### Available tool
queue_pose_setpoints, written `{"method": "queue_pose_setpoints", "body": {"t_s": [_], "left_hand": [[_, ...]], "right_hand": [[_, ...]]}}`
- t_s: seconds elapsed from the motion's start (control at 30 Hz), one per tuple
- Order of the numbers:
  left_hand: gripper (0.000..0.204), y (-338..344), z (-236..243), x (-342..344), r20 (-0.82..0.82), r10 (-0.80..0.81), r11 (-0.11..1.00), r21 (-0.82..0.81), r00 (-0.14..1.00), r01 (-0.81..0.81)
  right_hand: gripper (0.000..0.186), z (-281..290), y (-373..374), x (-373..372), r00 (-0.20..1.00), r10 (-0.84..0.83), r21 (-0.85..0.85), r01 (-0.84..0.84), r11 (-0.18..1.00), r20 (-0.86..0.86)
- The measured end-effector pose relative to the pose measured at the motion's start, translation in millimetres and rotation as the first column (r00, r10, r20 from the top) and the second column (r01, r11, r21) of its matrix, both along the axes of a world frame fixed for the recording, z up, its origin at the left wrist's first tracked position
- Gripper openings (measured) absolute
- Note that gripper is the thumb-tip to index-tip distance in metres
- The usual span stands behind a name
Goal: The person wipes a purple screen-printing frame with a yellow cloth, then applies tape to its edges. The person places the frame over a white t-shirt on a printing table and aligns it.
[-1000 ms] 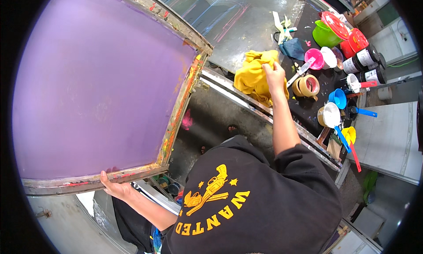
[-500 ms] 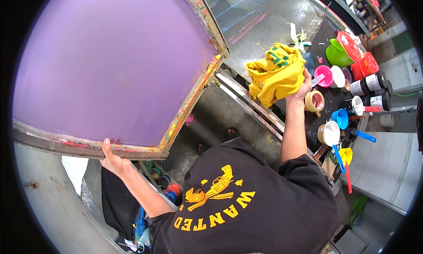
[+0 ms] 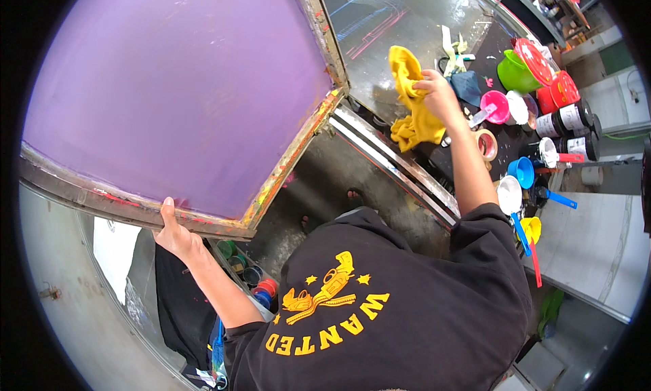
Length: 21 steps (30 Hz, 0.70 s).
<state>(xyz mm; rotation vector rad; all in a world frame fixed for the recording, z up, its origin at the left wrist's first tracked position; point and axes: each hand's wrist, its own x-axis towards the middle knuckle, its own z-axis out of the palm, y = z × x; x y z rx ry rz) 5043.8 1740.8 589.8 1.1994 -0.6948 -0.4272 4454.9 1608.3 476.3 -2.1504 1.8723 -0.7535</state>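
Left hand [image 3: 178, 238], eight o'clock: grips frame [image 3: 125, 202]. Right hand [image 3: 439, 98], two o'clock: grips cloth [image 3: 427, 125]; tape [image 3: 487, 145] near it on desk [image 3: 491, 56].

One head-worn fisheye — looking steeply down from nearby.

Screen-printing screen [image 3: 183, 106], purple mesh, paint-stained frame [image 3: 293, 162]; near rail held by left hand [image 3: 178, 238], thumb uppermost. Yellow cloth [image 3: 426, 123], bunched, hanging from right hand [image 3: 439, 98]. Black worktable [image 3: 489, 57], bearing: tape roll [image 3: 494, 147]; pink tub [image 3: 498, 105]; lime-green bucket [image 3: 513, 73]; blue cup [image 3: 521, 171]; white-coated scoop [image 3: 509, 194], blue handle; yellow scoop [image 3: 531, 229], red handle.
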Motion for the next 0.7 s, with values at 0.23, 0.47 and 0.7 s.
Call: {"method": "queue_pose_setpoints", "body": {"t_s": [0.23, 0.47, 0.7], "left_hand": [[0.031, 4.4, 0.2, 1.7, 0.046, 0.001, 1.0, -0.003, 0.999, -0.001], [0.029, 2.4, -3.4, 8.2, 0.006, 0.023, 0.996, 0.082, 1.0, -0.023], [0.032, 1.3, 12.3, -18.3, 0.075, 0.024, 1.0, -0.002, 0.997, -0.024]], "right_hand": [[0.049, -26.8, 54.7, 42.0, 0.862, -0.098, 0.156, 0.022, 0.987, 0.498], [0.135, -95.2, 43.8, 17.0, 0.858, -0.497, 0.229, 0.461, 0.857, 0.132], [0.036, 11.6, 68.9, 68.8, 0.644, -0.274, 0.287, 0.088, 0.954, 0.715]]}}
